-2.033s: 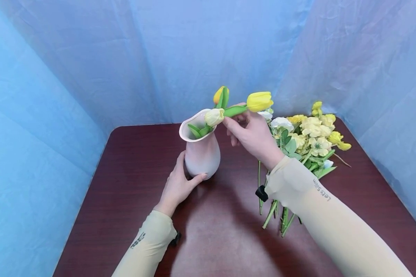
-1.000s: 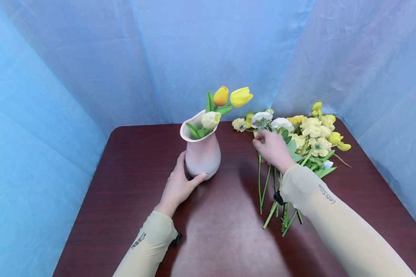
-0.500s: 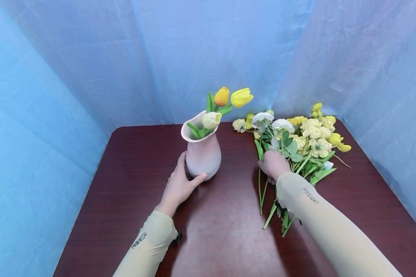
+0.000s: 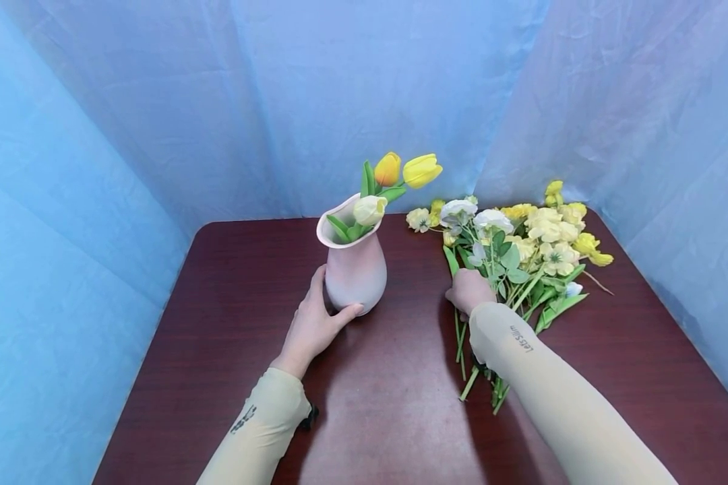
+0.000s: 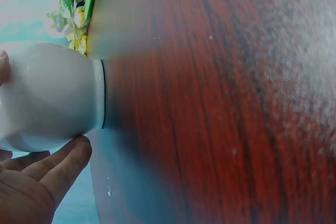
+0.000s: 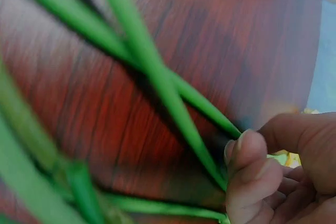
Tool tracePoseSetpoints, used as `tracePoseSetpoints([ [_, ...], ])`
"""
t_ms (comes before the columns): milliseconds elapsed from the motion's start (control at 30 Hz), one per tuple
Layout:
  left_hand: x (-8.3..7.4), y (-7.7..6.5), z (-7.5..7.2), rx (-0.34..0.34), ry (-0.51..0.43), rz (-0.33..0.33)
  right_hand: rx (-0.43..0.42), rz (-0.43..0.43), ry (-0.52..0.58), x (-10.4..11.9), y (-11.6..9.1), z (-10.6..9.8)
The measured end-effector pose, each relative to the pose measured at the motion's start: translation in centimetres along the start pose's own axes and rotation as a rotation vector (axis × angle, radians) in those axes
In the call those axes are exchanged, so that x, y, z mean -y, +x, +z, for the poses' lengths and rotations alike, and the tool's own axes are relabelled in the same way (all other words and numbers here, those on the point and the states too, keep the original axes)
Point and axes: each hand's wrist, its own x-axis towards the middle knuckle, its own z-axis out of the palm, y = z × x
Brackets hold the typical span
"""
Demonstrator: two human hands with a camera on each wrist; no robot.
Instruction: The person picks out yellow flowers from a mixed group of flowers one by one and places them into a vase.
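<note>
My left hand [image 4: 315,323] grips the lower body of a pale pink and grey vase [image 4: 356,273], thumb in front and fingers round its left side. In the left wrist view the vase [image 5: 50,95] stands with its base on the table. Three tulips rise from its mouth: an orange one [image 4: 387,169], a yellow one [image 4: 422,170] and a cream one [image 4: 369,210]. My right hand [image 4: 470,291] is among the stems of the flower pile, fingers curled. In the right wrist view its thumb and fingertips pinch at a thin green flower stem [image 6: 202,109], crossed by another stem [image 6: 170,90].
On the right of the dark red-brown table [image 4: 236,303] lies a heap of flowers: white blooms [image 4: 493,221], cream and yellow blooms [image 4: 558,258], leafy green sprigs [image 4: 509,259]. Their cut stems point toward the front. Light blue curtains [image 4: 364,87] hang close behind and beside the table.
My right hand let go of the yellow tulip, now in the vase, moved right and down to the pile and closed on a stem; the stem ends there shifted slightly. My left hand stayed on the vase.
</note>
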Motion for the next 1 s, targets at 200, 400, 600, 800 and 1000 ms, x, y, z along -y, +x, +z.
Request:
tracePoseSetpoints([
  [200,0.0,0.0,0.0,0.009,0.001,0.003,0.122,0.014,0.098,0.1,-0.6,0.3],
  [400,-0.1,0.0,0.0,0.001,-0.005,0.005,0.199,-0.003,0.299,0.8,-1.3,-0.4],
  [600,0.0,0.0,0.0,-0.008,0.012,0.01,0.209,-0.035,0.516,1.6,-2.0,-1.7],
  [800,0.1,0.0,0.2,-0.024,0.023,0.01,0.16,-0.095,0.683,2.0,-2.7,-3.5],
  [1000,0.1,0.0,0.1,-0.034,0.022,0.01,0.035,-0.181,0.818,2.8,-3.7,-5.5],
])
